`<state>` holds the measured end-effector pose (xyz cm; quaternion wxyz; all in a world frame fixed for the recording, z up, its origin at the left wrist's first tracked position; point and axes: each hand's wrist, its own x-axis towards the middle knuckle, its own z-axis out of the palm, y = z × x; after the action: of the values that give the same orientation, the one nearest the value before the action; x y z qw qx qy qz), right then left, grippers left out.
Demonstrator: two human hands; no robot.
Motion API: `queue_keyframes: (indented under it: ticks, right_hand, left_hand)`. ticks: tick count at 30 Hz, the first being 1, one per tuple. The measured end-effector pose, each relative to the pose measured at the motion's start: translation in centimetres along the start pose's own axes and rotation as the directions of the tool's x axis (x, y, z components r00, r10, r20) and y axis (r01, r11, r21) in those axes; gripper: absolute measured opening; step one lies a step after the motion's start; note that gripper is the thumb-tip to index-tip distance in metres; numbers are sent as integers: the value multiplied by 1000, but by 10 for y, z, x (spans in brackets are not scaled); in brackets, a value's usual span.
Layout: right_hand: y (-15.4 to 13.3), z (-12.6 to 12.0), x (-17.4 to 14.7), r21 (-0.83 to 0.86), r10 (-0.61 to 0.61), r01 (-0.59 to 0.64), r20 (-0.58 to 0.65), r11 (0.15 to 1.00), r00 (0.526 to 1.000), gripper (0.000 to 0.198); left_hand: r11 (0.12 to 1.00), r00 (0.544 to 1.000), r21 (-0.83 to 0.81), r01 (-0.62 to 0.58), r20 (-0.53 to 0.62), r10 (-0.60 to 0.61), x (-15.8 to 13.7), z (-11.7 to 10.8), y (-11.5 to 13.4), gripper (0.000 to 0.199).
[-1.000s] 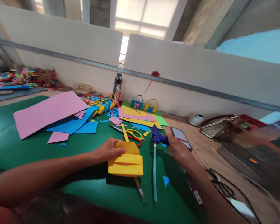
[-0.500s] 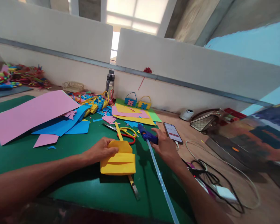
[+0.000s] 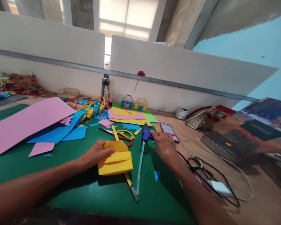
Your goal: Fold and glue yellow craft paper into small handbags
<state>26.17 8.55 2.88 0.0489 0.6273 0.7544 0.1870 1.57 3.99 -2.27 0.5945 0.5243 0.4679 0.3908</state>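
My left hand pinches a small folded yellow bag, made of paper or foam sheet, by its upper left side, thumb in front. At the handle of a blue glue gun is my right hand, fingers curled round the grip. The gun's nozzle points away from me. A long clear glue stick runs out of its back towards me. Under the bag passes a slim yellow thing with a grey metal end. Scissors with red and yellow handles lie open just beyond, partly covered by a yellow strip.
Pink sheets and blue sheets lie left on the green mat. Behind are a scrap heap, two small finished bags and a bottle. A phone, cables and a dark case lie right.
The glue gun has turned to point more straight away from me, and its glue stick has swung left, its end near the metal tip. The view has shifted slightly right.
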Motion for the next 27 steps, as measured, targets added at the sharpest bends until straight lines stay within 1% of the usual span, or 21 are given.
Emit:
queue_keyframes:
  ticks: [3,5,6,8,10,12,14,17,21,24,27]
  right_hand:
    - [1,8,3,-34,11,-10,16,999,1000,44]
    - [1,12,2,-47,4,-3,32,999,999,40]
    - [0,14,2,-49,-2,4,39,999,999,40]
    - [-2,16,0,-46,-22,25,48,999,999,39]
    - [-4,15,-2,-35,-44,46,55,998,998,36]
    - [-6,12,-3,-24,-54,56,62,998,997,32]
    - [-8,6,-6,-13,-52,53,63,999,997,29]
    - [-17,-5,-12,21,-60,59,49,998,997,27]
    - [-39,-11,-22,156,-173,164,46,974,984,29]
    - [-54,-8,-27,248,-255,235,50,940,966,28]
    - [-59,-3,-29,301,-304,277,46,913,951,23]
  left_hand:
    - [998,998,-64,2,-58,-5,1,-2,4,32]
    - [991,987,-127,-49,-155,29,1,-6,9,32]
    - [983,974,-158,-91,-220,55,2,-9,12,32]
    - [965,931,-195,-175,-351,98,5,-15,19,29]
    - [949,903,-225,-220,-414,111,8,-20,23,25]
    - [944,902,-254,-210,-423,87,11,-23,23,20]
    - [948,910,-272,-165,-413,40,13,-21,20,17]
    - [951,927,-291,-106,-375,-12,11,-15,15,18]
    - [949,946,-308,-67,-323,-38,7,-9,11,18]
    - [950,955,-310,-28,-290,-67,5,-7,8,18]
    - [951,960,-308,-10,-269,-77,4,-5,4,19]
